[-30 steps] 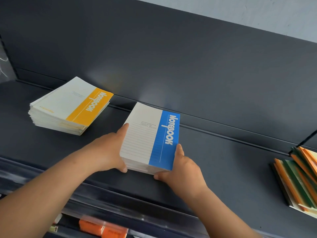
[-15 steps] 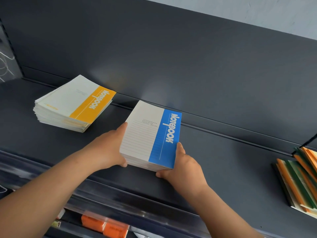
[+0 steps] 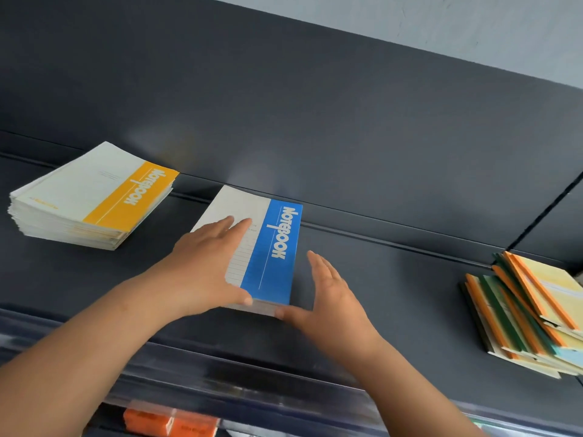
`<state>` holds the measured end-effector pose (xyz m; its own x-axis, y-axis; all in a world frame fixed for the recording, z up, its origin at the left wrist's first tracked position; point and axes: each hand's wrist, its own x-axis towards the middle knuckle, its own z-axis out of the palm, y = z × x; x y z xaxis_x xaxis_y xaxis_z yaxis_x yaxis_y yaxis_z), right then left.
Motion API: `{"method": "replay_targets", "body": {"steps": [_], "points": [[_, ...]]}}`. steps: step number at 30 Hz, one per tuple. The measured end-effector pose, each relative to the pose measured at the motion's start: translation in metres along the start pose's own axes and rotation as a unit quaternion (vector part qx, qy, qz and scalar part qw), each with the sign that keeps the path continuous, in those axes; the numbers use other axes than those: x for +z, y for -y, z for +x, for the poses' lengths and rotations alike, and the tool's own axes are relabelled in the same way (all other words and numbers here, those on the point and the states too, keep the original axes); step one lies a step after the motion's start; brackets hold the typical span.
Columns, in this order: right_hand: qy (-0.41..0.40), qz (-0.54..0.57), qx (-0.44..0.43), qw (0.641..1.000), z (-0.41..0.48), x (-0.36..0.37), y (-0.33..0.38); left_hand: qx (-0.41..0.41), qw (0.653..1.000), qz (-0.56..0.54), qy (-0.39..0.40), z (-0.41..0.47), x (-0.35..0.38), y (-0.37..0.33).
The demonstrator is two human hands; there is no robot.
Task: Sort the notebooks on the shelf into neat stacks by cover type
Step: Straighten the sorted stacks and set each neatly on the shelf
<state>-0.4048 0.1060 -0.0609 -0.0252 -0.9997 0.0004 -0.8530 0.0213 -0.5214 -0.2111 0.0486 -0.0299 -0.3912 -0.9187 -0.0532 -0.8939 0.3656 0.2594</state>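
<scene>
A stack of blue-banded notebooks (image 3: 273, 247) lies in the middle of the dark shelf (image 3: 394, 294). My left hand (image 3: 205, 263) lies flat on its white part, fingers straight, thumb along the near edge. Just right of the stack, my right hand (image 3: 331, 298) stands on edge with straight fingers, its thumb touching the stack's near right corner. A stack of yellow-banded notebooks (image 3: 94, 197) sits at the left. At the far right, a loose pile of orange- and green-spined notebooks (image 3: 530, 313) is fanned out.
The shelf's dark back panel (image 3: 315, 121) rises right behind the stacks. A clear price rail (image 3: 252, 383) runs along the front edge. Below it, orange packs (image 3: 170, 422) sit on a lower shelf. A divider line (image 3: 549, 212) crosses the shelf at the right.
My left hand has moved from the stack's left side onto its top. My right hand has opened and come slightly away from the right side. The view has shifted a little left.
</scene>
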Motion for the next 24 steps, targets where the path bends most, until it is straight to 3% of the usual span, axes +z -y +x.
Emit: {"method": "replay_targets", "body": {"steps": [7,24], "points": [[-0.048,-0.017,0.001,0.999,-0.019,-0.050,-0.044,0.074,0.994,-0.078,-0.015,0.011,0.005,-0.066],[-0.145,-0.035,0.041,0.988,-0.092,-0.211,-0.235,0.115,0.990,-0.083,0.008,0.054,0.049,-0.315]]}}
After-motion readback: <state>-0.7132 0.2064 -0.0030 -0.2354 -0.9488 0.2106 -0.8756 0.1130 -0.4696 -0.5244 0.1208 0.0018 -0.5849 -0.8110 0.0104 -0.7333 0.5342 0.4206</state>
